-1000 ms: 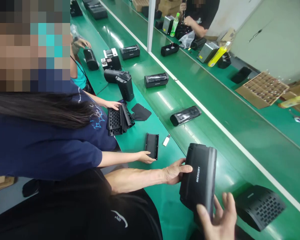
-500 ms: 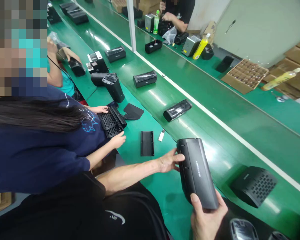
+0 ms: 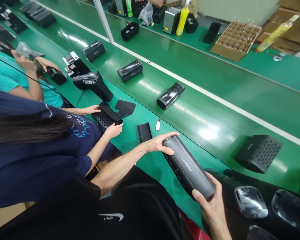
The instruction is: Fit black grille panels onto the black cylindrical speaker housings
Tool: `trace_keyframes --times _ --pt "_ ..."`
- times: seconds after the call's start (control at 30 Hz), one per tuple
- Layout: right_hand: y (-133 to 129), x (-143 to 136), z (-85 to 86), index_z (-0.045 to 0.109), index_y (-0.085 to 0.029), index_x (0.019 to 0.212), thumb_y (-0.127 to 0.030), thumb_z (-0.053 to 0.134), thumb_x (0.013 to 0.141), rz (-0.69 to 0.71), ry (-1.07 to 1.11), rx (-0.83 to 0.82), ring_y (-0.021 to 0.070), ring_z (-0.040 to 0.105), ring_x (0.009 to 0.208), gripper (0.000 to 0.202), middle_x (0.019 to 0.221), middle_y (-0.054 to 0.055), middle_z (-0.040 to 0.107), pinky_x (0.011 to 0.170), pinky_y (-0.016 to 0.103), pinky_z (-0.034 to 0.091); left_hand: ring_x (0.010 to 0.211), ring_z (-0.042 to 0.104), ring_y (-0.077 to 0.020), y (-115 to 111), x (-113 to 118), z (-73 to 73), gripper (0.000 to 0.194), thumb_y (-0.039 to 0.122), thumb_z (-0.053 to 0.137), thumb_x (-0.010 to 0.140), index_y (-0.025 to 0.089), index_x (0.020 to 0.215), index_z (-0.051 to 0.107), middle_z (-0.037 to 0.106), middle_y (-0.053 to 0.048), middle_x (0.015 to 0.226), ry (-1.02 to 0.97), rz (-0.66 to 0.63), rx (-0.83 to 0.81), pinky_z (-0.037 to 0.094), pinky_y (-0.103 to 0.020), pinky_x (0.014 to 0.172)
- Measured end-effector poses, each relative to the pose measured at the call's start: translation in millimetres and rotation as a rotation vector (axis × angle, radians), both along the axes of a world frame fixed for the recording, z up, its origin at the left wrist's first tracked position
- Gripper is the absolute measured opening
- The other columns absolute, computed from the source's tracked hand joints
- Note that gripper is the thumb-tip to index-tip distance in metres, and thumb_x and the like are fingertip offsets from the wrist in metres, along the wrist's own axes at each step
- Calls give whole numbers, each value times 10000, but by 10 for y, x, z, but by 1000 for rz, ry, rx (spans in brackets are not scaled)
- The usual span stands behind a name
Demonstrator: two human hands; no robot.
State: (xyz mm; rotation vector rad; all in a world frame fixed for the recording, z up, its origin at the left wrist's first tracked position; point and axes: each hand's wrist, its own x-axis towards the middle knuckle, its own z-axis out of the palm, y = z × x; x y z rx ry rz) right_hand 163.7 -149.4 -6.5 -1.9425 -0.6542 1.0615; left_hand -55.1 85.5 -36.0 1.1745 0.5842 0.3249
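Note:
Between my two hands I hold a long black speaker [image 3: 190, 166] with white lettering on its side, tilted above the green table. My left hand [image 3: 161, 143] grips its upper left end, thumb on the near side and fingers over the far edge. Around its lower right end my right hand [image 3: 213, 203] is closed, thumb on the front. Beneath and beyond my left wrist lies a black tray-like cover [image 3: 144, 131], partly hidden by the forearm. A small white piece with a dark end [image 3: 158, 124] rests close to that cover.
Several black speakers, including one nearby [image 3: 170, 96], stand along the green belt [image 3: 202, 110]. A perforated one [image 3: 260, 153] is at right. Black units with clear-covered ends [image 3: 251, 201] crowd my right side. At left, a co-worker's hands [image 3: 113, 130] hold a perforated black shell [image 3: 107, 116].
The speaker has turned in my hands, its upper end swinging left and its lettered side facing more upward. My left hand has shifted onto its end. The whole view has moved too.

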Motion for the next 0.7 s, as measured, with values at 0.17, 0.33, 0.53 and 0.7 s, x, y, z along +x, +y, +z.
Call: trace_keyframes --times 0.17,0.33,0.53,0.7 --pt "-58 -92 -48 365 -268 1571 -568 899 613 -70 133 85 402 467 1387 1137 1600 169 421 1070 523 420 1081 647 -258 -1 -49 -8 949 440 902 683 254 1529 514 644 -79 1283 -19 44 -24 529 -365 970" --pt "-156 -218 -104 420 -277 1521 -480 896 671 -112 122 203 391 439 1421 996 1611 161 413 1148 569 345 1120 628 -267 3 -81 47 934 425 878 714 284 1545 475 614 -76 1303 -10 -4 -53 534 -373 974" --pt "-138 -208 -264 412 -218 1542 -567 844 699 -128 95 181 406 464 1380 1009 1543 180 466 1149 602 331 1101 618 -242 -19 -81 -12 921 440 878 723 285 1537 475 612 -63 1301 55 1 -50 511 -340 970" --pt "-135 -222 -117 271 -224 1630 -551 845 727 -14 -71 174 394 410 1431 1119 1613 190 387 1135 564 365 1090 629 -252 -60 -112 10 914 459 882 709 279 1521 503 630 -58 1282 43 57 -38 509 -342 967"
